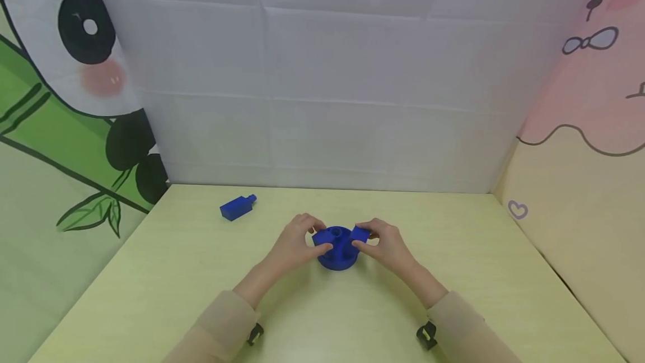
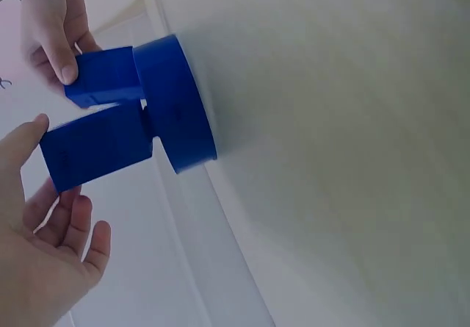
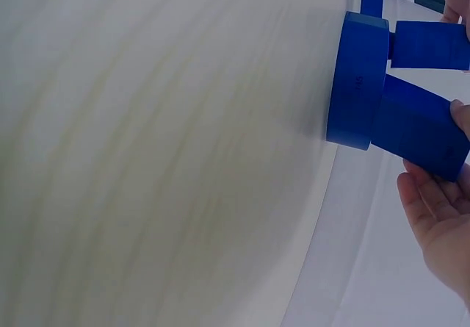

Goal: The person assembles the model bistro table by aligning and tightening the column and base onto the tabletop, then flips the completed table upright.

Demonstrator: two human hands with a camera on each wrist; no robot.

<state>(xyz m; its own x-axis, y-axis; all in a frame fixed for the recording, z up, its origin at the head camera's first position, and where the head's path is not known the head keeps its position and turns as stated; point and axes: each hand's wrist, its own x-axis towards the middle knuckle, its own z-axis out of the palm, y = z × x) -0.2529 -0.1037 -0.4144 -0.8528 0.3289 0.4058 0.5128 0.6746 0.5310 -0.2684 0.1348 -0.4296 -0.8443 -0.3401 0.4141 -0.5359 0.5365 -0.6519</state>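
Note:
A round blue base [image 1: 339, 262] with holes in its top stands on the table between the two hands. My left hand [image 1: 297, 241] pinches a blue rectangular block [image 2: 97, 148] by its upper end, thumb on one side and fingers on the other. A narrow neck shows between that block and the base; how deep it sits is hidden. On the other side, my right hand [image 1: 387, 244] pinches a second blue block [image 3: 420, 127] between thumb and fingers. This block leans outward, its lower end against the top of the base.
Farther back on the left of the pale wooden table [image 1: 166, 273] lies another blue block [image 1: 237, 208] on its side, a small peg on its end. Behind the table hangs a white cloth [image 1: 332, 144]. Printed cartoon panels stand at both sides.

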